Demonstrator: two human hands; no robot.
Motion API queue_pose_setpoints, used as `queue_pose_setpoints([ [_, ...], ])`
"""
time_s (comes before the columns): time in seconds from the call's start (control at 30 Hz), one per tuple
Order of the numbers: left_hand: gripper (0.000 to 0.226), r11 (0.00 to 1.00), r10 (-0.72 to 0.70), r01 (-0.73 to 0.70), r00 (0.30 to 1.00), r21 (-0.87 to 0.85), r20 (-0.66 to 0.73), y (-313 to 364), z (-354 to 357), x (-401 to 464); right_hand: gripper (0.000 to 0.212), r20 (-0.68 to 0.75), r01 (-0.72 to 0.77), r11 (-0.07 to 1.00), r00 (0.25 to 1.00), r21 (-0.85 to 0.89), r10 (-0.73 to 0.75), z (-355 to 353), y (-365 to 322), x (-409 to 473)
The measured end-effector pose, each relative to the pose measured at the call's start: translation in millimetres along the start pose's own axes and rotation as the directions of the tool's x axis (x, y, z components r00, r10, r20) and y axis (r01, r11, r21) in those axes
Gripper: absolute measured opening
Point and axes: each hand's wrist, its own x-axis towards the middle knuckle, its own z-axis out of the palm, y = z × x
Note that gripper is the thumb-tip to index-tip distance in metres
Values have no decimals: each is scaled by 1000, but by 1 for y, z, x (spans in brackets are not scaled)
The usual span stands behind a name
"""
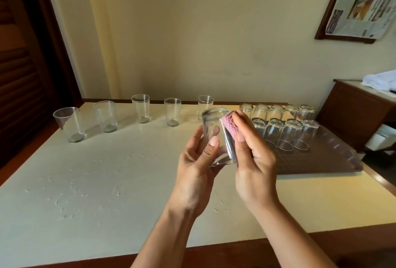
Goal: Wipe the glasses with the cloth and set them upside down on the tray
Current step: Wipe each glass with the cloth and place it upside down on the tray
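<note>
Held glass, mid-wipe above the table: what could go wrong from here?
1. The left hand grips the glass with fingertips only, while the right hand rubs the cloth on it; it could slip.
2. The tray is crowded with upturned glasses; setting another down may knock one.

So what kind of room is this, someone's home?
Probably a home dining room: a wooden-edged table set with drinking glasses, a louvred wooden door, and a sideboard by the wall.
</note>
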Motion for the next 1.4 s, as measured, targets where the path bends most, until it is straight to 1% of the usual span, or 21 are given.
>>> queue_pose_setpoints([
  [0.07,46,998,-10,8,1000,-68,-22,4,0,5,40,4,43,999,999,-20,-43,1,-1,-9],
  [0.1,40,995,-28,25,999,-102,-34,7,0,6,39,5,62,998,998,-31,-62,1,0,-15],
  [0.17,48,992,-76,73,997,-99,-21,8,-4,6,39,4,91,994,996,-57,-91,2,3,-24],
  [0.27,70,989,-132,127,988,71,81,3,-12,2,40,-3,58,998,998,5,-58,0,5,-14],
  [0.33,70,979,-95,74,990,190,104,2,-13,1,39,-8,40,999,999,-32,-40,-4,5,-2],
  [0.4,61,950,-4,-30,994,310,108,4,-12,4,39,24,29,997,999,-75,-27,-8,6,5],
  [0.47,57,901,65,-93,995,423,81,6,-14,10,38,63,10,994,998,-106,-3,-10,7,11],
  [0.57,73,801,107,-113,993,588,44,1,-25,20,38,141,40,973,990,-229,-7,-14,4,24],
  [0.63,81,680,135,-168,985,714,103,-7,-30,23,38,218,104,926,976,-364,-25,-16,0,34],
  [0.7,82,615,169,-218,975,758,143,-13,-30,24,38,297,169,882,954,-440,-35,-17,-3,36],
  [0.77,81,609,217,-230,969,759,120,-12,-34,27,38,359,228,865,931,-447,-59,-19,-6,33],
  [0.83,82,596,224,-233,967,769,119,-13,-39,29,38,379,277,849,920,-450,-99,-27,-5,30],
  [0.9,82,602,171,-222,974,767,148,-18,-36,25,38,341,257,835,936,-487,-89,-34,-1,36],
  [0.97,83,618,139,-229,973,752,182,-27,-27,19,39,304,185,835,952,-518,-23,-34,0,41],
  [1.0,84,639,136,-220,975,737,173,-30,-24,18,38,307,166,835,952,-524,3,-31,-3,40],
  [1.07,84,708,136,-174,985,685,110,-30,-26,23,38,349,194,842,937,-503,-7,-27,-9,34],
  [1.1,83,723,146,-167,985,670,88,-29,-31,26,37,378,225,846,925,-484,-30,-29,-11,31],
  [1.17,81,719,161,-188,982,669,103,-29,-37,26,38,392,243,840,919,-485,-40,-38,-10,29],
  [1.23,81,727,123,-186,982,660,141,-32,-31,19,38,333,178,833,943,-524,8,-43,-5,37],
  [1.3,81,736,99,-171,984,655,145,-38,-25,18,39,308,140,827,951,-545,42,-37,-4,38],
  [1.4,81,754,118,-151,989,639,94,-38,-33,27,39,368,204,838,930,-506,-5,-32,-11,29],
])
